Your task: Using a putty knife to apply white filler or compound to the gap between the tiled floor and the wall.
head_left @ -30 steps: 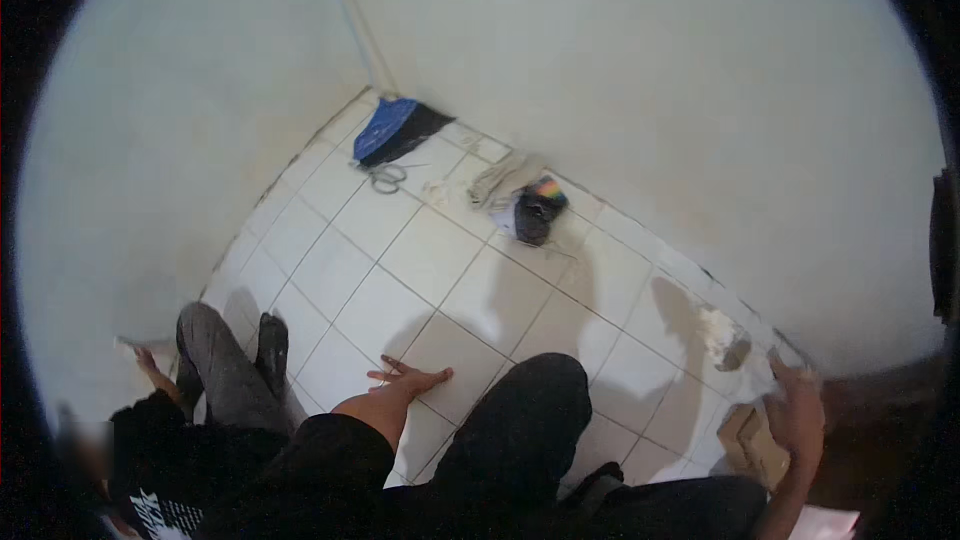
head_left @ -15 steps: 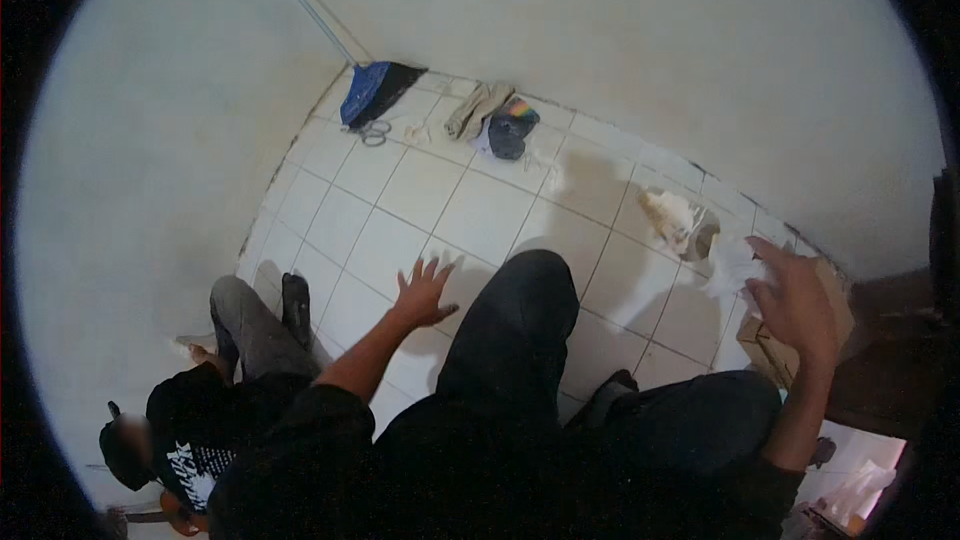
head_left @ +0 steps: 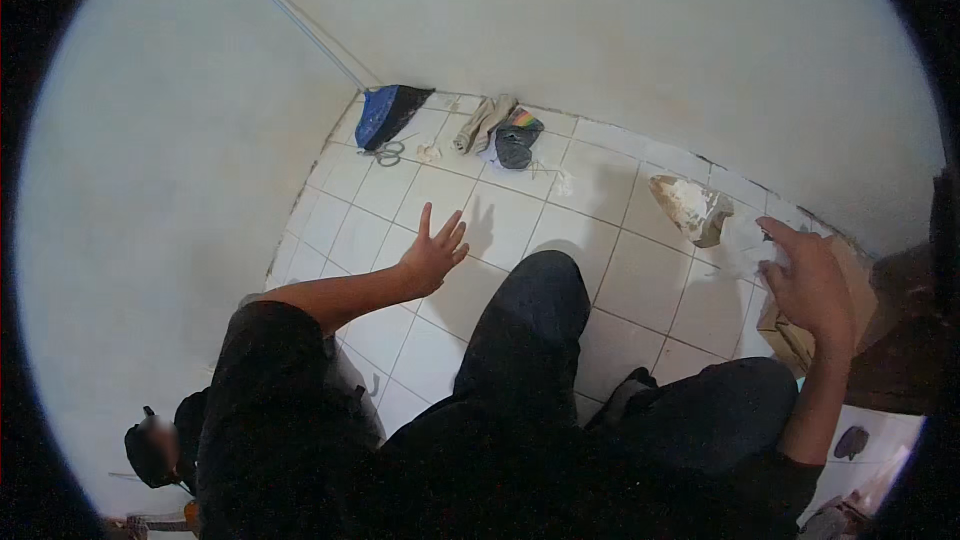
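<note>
My left hand [head_left: 434,258] is held out over the tiled floor with its fingers spread and nothing in it. At the right, my right hand [head_left: 815,285] curls its index finger and thumb around a crumpled white plastic bag [head_left: 742,243]. Part of that bag is hidden behind the fingers. Beside it on the floor lies a brownish, see-through packet-like thing [head_left: 690,208] with white stuff in it; its kind is unclear. A cardboard box [head_left: 787,337] stands close to my right wrist.
A blue broom [head_left: 378,120] leans in the corner, with scissors [head_left: 388,153] by its bristles. Along the wall lie a beige cloth bundle [head_left: 484,125] and a dark grey bundle [head_left: 516,143]. Another person [head_left: 152,452] is at the lower left. Brown furniture stands at the right.
My left hand has risen and turned, its fingers now pointing up and right. My right hand stays at the white plastic bag. The view has shifted, and less of the other person shows.
</note>
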Tool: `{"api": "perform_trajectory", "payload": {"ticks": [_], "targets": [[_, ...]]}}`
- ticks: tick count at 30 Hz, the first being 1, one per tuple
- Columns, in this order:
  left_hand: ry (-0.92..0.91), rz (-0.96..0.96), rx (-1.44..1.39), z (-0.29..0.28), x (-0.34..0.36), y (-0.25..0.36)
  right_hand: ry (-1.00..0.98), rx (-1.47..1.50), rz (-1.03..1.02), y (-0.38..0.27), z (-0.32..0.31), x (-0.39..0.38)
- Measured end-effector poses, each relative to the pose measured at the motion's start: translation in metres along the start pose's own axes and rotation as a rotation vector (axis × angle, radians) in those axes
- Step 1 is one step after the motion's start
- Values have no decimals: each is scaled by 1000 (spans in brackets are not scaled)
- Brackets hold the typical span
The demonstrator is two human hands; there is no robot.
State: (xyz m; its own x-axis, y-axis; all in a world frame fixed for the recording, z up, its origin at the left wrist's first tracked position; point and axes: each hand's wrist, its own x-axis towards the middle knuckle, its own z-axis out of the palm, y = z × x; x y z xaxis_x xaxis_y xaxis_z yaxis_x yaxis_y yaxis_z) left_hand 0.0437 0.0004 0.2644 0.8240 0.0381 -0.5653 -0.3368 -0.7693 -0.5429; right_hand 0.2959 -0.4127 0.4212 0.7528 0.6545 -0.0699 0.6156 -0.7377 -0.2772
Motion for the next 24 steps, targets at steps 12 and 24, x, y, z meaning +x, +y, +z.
{"api": "perform_trajectory", "payload": {"ticks": [12,24], "targets": [[-1015,-147,-982,160,37,19,-76,-10,-16,11,-2,10],[-1416,143,-1081,130,18,-3,-122,-33,-9,9,-10,27]]}}
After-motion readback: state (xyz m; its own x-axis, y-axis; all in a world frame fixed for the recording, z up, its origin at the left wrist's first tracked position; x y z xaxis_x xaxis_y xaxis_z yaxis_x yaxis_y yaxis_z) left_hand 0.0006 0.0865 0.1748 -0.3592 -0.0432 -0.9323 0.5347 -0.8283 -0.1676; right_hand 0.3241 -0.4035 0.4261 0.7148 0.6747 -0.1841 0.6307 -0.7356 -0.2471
